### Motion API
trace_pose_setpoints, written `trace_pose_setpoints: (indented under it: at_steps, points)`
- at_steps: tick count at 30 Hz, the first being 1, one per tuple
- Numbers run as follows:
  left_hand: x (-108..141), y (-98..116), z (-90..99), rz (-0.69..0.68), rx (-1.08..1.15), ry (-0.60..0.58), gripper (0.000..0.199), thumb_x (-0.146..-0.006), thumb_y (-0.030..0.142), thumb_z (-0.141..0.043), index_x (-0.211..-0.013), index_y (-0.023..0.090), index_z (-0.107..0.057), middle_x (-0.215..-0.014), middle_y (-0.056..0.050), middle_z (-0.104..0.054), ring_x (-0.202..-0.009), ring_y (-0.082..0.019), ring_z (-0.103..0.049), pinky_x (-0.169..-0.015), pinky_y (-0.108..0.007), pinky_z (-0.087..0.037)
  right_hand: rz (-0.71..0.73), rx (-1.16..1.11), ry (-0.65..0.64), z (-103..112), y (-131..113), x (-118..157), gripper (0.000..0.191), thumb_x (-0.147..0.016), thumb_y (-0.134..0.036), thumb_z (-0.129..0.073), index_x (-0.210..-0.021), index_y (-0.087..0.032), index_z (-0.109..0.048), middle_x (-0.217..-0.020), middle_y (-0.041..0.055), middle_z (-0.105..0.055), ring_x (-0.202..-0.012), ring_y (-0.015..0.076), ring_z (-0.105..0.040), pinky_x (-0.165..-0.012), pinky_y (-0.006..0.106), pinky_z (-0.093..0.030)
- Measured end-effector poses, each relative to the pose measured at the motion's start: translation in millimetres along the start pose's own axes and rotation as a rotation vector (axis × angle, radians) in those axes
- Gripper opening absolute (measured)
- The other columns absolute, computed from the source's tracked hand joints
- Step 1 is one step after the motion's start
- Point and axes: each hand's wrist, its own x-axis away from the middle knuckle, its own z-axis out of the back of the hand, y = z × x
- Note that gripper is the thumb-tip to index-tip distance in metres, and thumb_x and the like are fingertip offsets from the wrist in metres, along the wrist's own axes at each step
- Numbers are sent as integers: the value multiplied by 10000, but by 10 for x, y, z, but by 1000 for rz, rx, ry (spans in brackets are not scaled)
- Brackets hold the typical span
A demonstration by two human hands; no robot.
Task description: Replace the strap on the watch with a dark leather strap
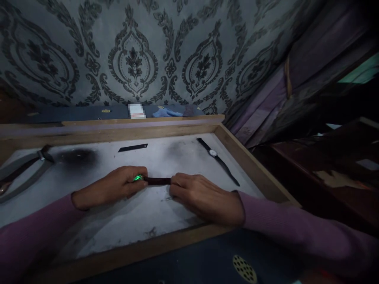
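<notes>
Between my two hands is a wristwatch [159,181] with a dark brown strap and a shiny green face. My left hand [114,184] is closed around the watch's case, thumb and fingers pinching it at the left end. The strap's other end disappears into the closed fingers of my right hand [204,194], which hide it. Both hands are over the white floor of a shallow wooden-framed tray [112,215]. A second watch [213,152], with a white dial and black strap, lies stretched out to the right. Behind my hands rests a dark cutter blade [133,148].
Pliers or cutters [29,169] lie at the tray's left. Wooden walls [251,157] edge the tray. Beyond the back wall are a blue cloth [167,113] and a blurred white packet [136,111]. A purple curtain [260,94] hangs at the right.
</notes>
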Motion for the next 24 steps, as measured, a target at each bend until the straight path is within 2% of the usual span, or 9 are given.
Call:
trace_pose_setpoints:
  at_steps: [5,10,13,19,24]
  points:
    - [2,-24,-14,-16,6,2,257,-914,375,-430,-896,170,-584,-589,45,-459,-524,-111,-417,-490,-213,-307,32,-96,52,30,0,3,178,-924,-63,-368,-854,-157,-502,-866,85,-572,-721,164,-466,-629,302,-393]
    - [7,2,-13,-16,-27,30,262,-923,379,-433,-855,176,-586,-629,35,-481,-557,-118,-429,-520,-221,-328,-94,-387,181,63,37,-10,66,-934,-125,-433,-924,-168,-482,-808,28,-567,-671,129,-490,-616,258,-388]
    - [3,14,-13,-8,-16,20,256,-927,376,-435,-873,177,-586,-628,38,-483,-559,-120,-428,-538,-228,-340,-156,-499,289,81,93,-121,163,-910,-112,-468,-1063,-160,-496,-807,11,-577,-693,125,-521,-642,243,-399]
    - [-7,-12,-30,-52,-4,34,236,-925,353,-435,-857,173,-572,-710,12,-530,-647,-137,-468,-582,-235,-375,-178,-463,336,47,165,-421,112,-858,-60,-504,-888,-151,-563,-813,24,-593,-725,135,-527,-688,258,-400]
    - [-3,-17,-35,-39,-17,55,227,-923,342,-435,-853,177,-574,-688,22,-500,-636,-135,-456,-573,-231,-374,-151,-502,337,-71,147,-452,118,-887,-73,-498,-854,-152,-579,-791,19,-598,-718,130,-543,-677,252,-409]
